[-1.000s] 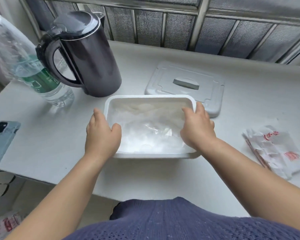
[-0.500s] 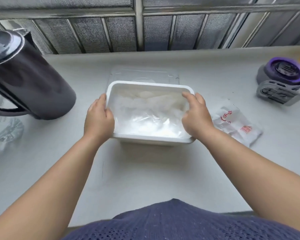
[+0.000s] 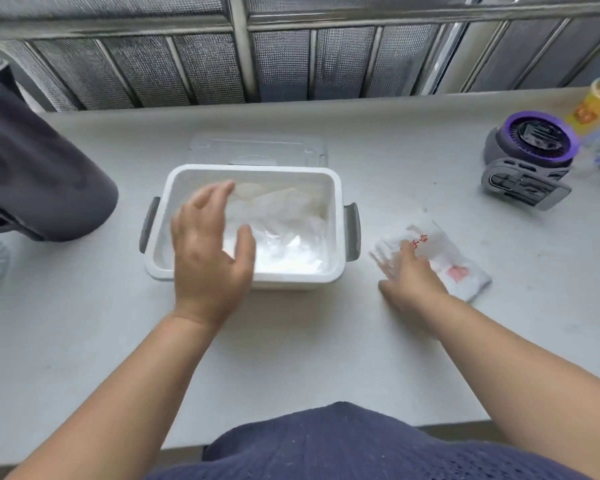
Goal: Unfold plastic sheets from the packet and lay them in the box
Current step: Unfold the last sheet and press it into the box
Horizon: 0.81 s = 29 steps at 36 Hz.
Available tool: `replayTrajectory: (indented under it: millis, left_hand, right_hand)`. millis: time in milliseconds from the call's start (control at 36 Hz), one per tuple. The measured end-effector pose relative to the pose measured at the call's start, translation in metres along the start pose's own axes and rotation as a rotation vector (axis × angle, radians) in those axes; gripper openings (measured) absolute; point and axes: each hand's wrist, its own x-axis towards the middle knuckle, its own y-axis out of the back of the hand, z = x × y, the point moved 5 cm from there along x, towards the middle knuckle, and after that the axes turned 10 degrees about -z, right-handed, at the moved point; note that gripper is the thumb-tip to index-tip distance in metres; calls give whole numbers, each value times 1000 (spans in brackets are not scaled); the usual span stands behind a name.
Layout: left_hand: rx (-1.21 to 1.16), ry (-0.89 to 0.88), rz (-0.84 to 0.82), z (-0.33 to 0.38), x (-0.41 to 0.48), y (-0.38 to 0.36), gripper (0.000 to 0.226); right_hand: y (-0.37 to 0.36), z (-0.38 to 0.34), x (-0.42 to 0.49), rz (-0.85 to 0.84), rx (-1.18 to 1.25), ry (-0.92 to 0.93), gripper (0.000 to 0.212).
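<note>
White packet (image 3: 463, 268) touched by outspread right grip (image 3: 413, 282)

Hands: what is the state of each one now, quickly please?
Left hand: open, spread over the box, holding nothing.
Right hand: open, fingers straight over the packet; blurred, contact unclear.
</note>
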Motion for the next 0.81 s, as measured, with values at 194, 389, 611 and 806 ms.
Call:
replayTrajectory:
  millis: [194, 389, 611, 806]
  left_hand:
    - [-25, -360, -92, 80, -8, -54, 33]
    - [-223, -247, -424, 133, -16, -114, 45]
    - [-230, 381, -618, 120, -16, -144, 49]
    - [-63, 419, -478, 122, -10, -137, 12]
  right_hand:
    - [36, 2, -20, 6, 383, 290, 13]
    - [67, 9, -39, -255, 853, 475, 13]
    - [83, 20, -43, -408, 1049, 491, 22]
    - [108, 46, -30, 176, 554, 365, 11]
